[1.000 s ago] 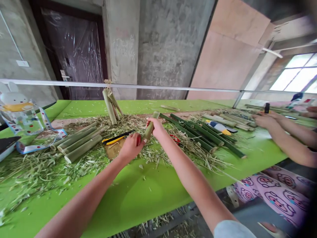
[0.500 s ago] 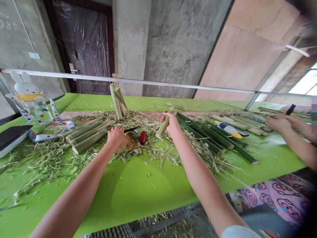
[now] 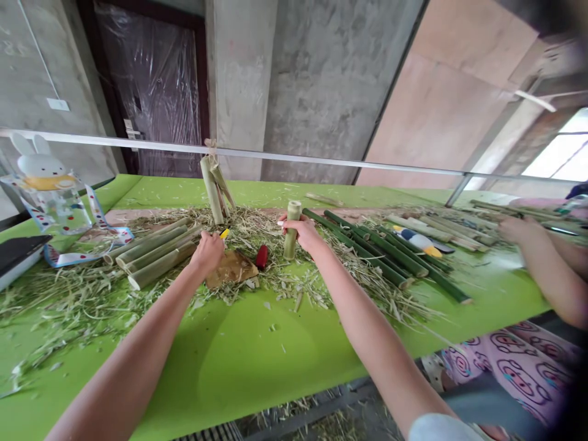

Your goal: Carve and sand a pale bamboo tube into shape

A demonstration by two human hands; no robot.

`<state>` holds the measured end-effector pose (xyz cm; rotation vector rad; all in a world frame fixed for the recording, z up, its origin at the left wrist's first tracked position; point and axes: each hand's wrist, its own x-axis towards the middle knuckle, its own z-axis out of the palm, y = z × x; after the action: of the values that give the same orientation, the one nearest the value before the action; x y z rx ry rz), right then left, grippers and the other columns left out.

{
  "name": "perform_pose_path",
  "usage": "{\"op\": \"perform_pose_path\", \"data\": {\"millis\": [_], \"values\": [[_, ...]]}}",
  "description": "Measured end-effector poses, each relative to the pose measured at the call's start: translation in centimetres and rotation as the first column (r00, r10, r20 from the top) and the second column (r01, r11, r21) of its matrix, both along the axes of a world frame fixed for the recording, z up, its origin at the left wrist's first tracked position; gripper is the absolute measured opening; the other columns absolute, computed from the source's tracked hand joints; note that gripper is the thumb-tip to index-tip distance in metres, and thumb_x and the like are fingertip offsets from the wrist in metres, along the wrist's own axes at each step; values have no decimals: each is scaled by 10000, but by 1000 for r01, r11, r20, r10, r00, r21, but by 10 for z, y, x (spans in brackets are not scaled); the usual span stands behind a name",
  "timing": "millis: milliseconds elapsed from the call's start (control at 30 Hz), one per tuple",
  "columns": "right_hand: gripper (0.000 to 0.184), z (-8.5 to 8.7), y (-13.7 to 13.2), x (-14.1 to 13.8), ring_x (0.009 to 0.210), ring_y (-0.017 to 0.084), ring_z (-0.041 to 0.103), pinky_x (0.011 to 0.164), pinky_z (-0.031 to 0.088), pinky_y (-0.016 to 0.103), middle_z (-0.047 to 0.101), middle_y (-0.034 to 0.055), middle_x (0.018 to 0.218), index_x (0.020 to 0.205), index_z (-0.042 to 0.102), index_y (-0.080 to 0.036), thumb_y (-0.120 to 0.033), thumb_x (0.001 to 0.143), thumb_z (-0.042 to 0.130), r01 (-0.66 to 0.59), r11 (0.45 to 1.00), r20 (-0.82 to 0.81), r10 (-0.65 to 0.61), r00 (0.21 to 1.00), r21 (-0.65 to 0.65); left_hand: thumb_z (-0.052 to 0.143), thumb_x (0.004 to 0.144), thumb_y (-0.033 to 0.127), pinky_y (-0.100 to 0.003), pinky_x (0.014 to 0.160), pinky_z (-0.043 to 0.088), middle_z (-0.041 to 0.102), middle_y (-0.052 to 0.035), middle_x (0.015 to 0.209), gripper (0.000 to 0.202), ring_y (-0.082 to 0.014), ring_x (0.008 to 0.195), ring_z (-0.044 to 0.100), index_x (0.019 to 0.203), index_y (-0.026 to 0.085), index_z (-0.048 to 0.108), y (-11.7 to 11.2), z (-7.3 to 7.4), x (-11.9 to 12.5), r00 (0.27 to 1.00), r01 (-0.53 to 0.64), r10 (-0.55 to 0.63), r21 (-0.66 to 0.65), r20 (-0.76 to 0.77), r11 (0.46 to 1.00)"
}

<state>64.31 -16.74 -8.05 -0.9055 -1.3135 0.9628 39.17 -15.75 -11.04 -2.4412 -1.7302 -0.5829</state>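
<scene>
My right hand (image 3: 301, 234) is closed around a peeled bamboo piece (image 3: 291, 245), which stands upright over the shavings. Whether its lower end rests on the table is hard to tell. In my left hand (image 3: 210, 250) is a knife, of which only a yellow part (image 3: 224, 233) shows past the fingers. A brown scrap (image 3: 233, 269) lies beside that hand, and a small red object (image 3: 261, 257) sits between my two hands. Left of my left hand are several peeled bamboo pieces (image 3: 154, 251). Several green bamboo sticks (image 3: 390, 251) lie right of my right hand.
Bamboo shavings (image 3: 87, 306) cover much of the green table (image 3: 248, 355). A bundle of bamboo tubes (image 3: 212, 190) stands tied near the metal rail (image 3: 294, 157). A rabbit-topped bottle (image 3: 50, 184) is at the left. At the right, another person's hands (image 3: 521, 233) work among bamboo sticks.
My right hand has turned the bamboo piece from tilted to upright and moved slightly left. The knife in my left hand has turned, so its dark part no longer shows.
</scene>
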Motion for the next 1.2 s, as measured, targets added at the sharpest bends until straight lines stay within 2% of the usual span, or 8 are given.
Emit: {"op": "perform_pose_path", "data": {"millis": [200, 333, 467, 633, 733, 900, 1033, 1200], "values": [[131, 1, -3, -4, 598, 117, 533, 621, 420, 252, 598, -11, 650, 670, 631, -167, -244, 571, 670, 30, 997, 282, -50, 958, 74, 338, 860, 283, -307, 735, 424, 611, -152, 896, 325, -238, 839, 586, 1034, 77, 521, -3, 18, 0, 958, -192, 196, -39, 209, 981], [171, 0, -2, -8, 667, 152, 560, 650, 417, 262, 633, 12, 701, 716, 643, -157, -279, 598, 659, 160, 976, 458, -210, 864, 147, 384, 829, 246, -289, 792, 431, 619, -102, 1016, 369, -214, 912, 584, 1164, 139, 494, -11, 26, 4, 941, -25, -11, 101, 338, 995], [245, -2, 1, -12, 709, 178, 568, 650, 408, 264, 650, 43, 769, 818, 641, -144, -320, 649, 629, 238, 922, 603, -380, 702, 305, 379, 827, 223, -280, 845, 427, 525, -92, 1228, 490, -195, 1016, 550, 1313, 170, 353, -28, 27, 18, 904, 157, -236, 238, 356, 958], [289, -1, -1, -14, 693, 189, 561, 615, 390, 265, 644, 66, 799, 957, 607, -153, -293, 708, 562, 314, 835, 661, -550, 510, 452, 358, 858, 287, -265, 658, 445, 639, -98, 980, 495, -178, 725, 608, 1335, 158, 322, -41, 26, 30, 938, 241, -283, 214, 200, 947], [323, 0, -1, -13, 664, 184, 549, 591, 387, 263, 636, 75, 789, 970, 589, -141, -329, 708, 574, 320, 836, 640, -547, 539, 446, 317, 881, 379, -242, 557, 404, 650, -59, 767, 483, -173, 603, 593, 1331, 205, 347, -43, 28, 29, 963, 236, -255, 185, 88, 954], [398, 2, -2, -13, 669, 164, 528, 599, 387, 256, 621, 48, 774, 895, 604, -143, -451, 645, 642, 245, 880, 588, -457, 667, 407, 248, 891, 416, -226, 509, 349, 630, -32, 681, 472, -174, 590, 588, 1319, 258, 370, -43, 34, 23, 971, 221, -234, 194, 46, 956], [401, 4, -6, -15, 580, 123, 480, 524, 342, 227, 564, 3, 662, 822, 588, -156, -524, 664, 611, 138, 926, 543, -321, 776, 351, 248, 881, 448, -225, 496, 329, 602, -14, 622, 497, -158, 530, 553, 1309, 234, 384, -38, 34, 17, 952, 272, -284, 112, 116, 956], [417, 6, -11, -19, 456, 98, 418, 457, 282, 227, 456, -28, 490, 656, 531, -166, -578, 722, 527, 133, 947, 522, -274, 808, 291, 227, 879, 487, -227, 551, 359, 593, -12, 645, 536, -138, 554, 532, 1285, 194, 418, -32, 33, 11, 867, 439, -427, 11, 256, 898]]}}
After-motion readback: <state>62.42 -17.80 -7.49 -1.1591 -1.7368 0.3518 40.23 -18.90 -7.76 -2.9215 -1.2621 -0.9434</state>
